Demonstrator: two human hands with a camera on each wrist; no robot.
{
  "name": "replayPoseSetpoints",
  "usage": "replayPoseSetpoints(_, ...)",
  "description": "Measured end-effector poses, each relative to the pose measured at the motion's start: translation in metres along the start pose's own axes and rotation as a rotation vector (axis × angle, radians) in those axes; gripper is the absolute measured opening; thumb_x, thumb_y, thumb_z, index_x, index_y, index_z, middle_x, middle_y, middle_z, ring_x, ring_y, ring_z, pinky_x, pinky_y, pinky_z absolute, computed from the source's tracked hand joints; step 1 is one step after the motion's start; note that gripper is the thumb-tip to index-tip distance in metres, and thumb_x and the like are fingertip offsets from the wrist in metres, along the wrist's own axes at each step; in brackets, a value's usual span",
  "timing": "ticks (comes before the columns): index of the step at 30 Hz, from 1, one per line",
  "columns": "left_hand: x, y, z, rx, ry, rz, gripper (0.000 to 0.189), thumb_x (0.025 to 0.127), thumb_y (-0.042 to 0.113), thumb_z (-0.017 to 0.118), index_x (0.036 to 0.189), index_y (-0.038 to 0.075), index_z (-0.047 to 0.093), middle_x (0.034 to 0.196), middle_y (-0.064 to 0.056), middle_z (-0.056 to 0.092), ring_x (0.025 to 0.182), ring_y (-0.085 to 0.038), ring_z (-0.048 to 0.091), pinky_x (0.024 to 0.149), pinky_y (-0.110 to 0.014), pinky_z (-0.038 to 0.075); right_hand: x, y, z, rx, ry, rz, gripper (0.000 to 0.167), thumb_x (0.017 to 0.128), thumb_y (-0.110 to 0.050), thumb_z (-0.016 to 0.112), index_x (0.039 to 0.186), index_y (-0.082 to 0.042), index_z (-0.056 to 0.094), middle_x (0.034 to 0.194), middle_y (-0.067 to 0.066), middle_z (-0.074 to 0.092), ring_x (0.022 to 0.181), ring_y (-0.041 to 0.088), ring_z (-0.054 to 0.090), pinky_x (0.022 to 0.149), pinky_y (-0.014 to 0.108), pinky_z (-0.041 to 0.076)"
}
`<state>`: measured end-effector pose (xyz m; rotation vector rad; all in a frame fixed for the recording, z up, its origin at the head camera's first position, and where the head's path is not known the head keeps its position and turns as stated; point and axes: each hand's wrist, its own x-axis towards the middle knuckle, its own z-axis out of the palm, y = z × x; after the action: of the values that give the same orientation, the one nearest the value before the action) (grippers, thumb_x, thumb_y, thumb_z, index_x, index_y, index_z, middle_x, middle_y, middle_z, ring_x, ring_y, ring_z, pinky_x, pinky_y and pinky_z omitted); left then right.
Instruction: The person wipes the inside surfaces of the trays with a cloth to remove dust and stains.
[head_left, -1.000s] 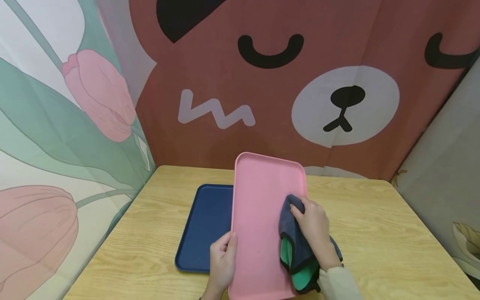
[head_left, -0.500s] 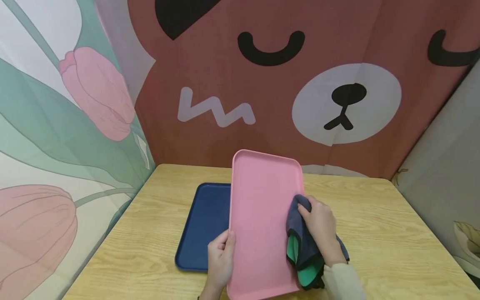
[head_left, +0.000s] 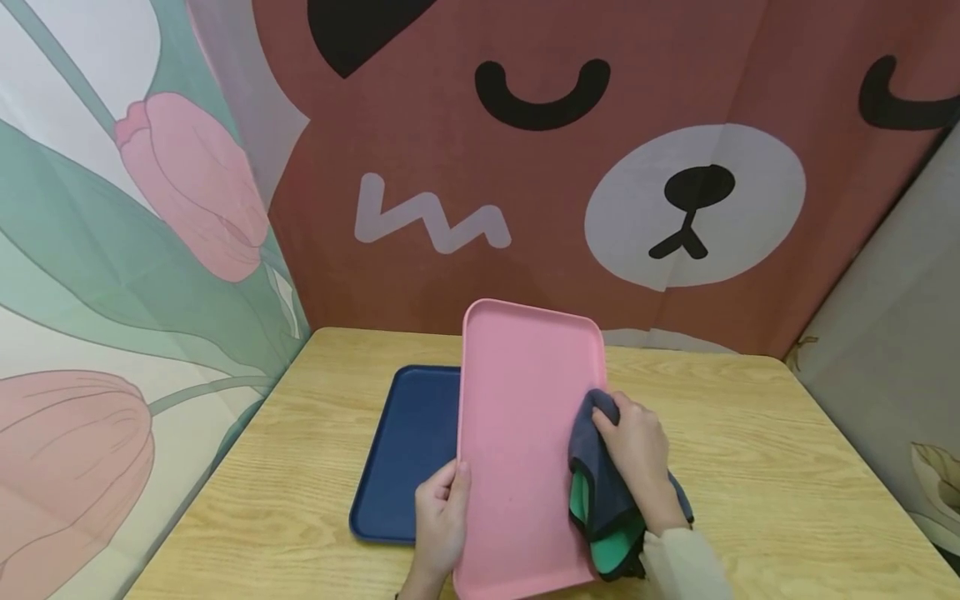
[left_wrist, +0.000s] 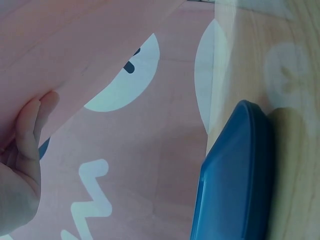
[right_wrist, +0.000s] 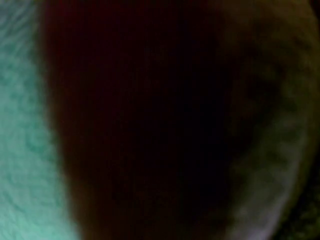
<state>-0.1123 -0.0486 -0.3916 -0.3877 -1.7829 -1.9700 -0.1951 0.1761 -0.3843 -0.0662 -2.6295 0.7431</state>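
Observation:
A pink rectangular tray (head_left: 525, 433) is held up at a tilt, its inner face toward me in the head view. My left hand (head_left: 441, 517) grips its left edge, thumb on the near side; the left wrist view shows that hand (left_wrist: 22, 160) at the tray's pink underside (left_wrist: 75, 55). With my right hand (head_left: 637, 446) I hold a cleaning cloth (head_left: 596, 467), dark blue-grey on one side and green on the other, against the tray's right edge. In the right wrist view the green cloth (right_wrist: 30, 150) lies beside a large dark blur.
A dark blue tray (head_left: 412, 450) lies on the wooden table (head_left: 765, 467) at the left, partly hidden behind the pink one. Behind the table hangs a curtain (head_left: 540, 183) with a bear's face; a tulip-print curtain (head_left: 195, 183) borders the left side.
Over the last second the pink tray and left hand have shifted slightly left. The right hand slid the cloth a little rightward to the tray's edge, then came back slightly left.

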Motion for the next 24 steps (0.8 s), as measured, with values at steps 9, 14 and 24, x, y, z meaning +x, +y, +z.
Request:
replayPoseSetpoints(9,-0.002,-0.026,-0.005,0.006,0.007,0.009,0.022,0.09,-0.01,0.04,0.082,-0.01,0.06,0.046,-0.008,0.036,0.04,-0.008,0.039,0.033,-0.021,0.033,-0.002,-0.008,0.001,0.04,0.0,-0.018,0.021,0.082,-0.015,0.062,0.093,0.002,0.061,0.08,0.02,0.06,0.062,0.027,0.052,0.052,0.038,0.04)
replayPoseSetpoints(14,-0.002,-0.029,-0.005,0.009,0.009,-0.009,0.024,0.093,-0.004,0.041,0.079,-0.006,0.06,0.046,-0.006,0.037,0.04,-0.007,0.038,0.033,-0.021,0.033,-0.005,-0.015,0.001,0.049,0.001,-0.039,0.026,0.081,-0.015,0.062,0.099,0.005,0.061,0.088,0.024,0.061,0.07,0.031,0.057,0.057,0.043,0.044)
replayPoseSetpoints(24,-0.005,-0.029,-0.004,0.006,0.012,-0.014,0.021,0.091,-0.01,0.04,0.09,-0.013,0.061,0.048,-0.012,0.042,0.043,-0.01,0.044,0.036,-0.024,0.037,-0.016,-0.032,0.007,0.089,0.024,-0.095,0.022,0.079,-0.015,0.066,0.093,0.002,0.063,0.085,0.018,0.063,0.069,0.028,0.057,0.058,0.041,0.045)
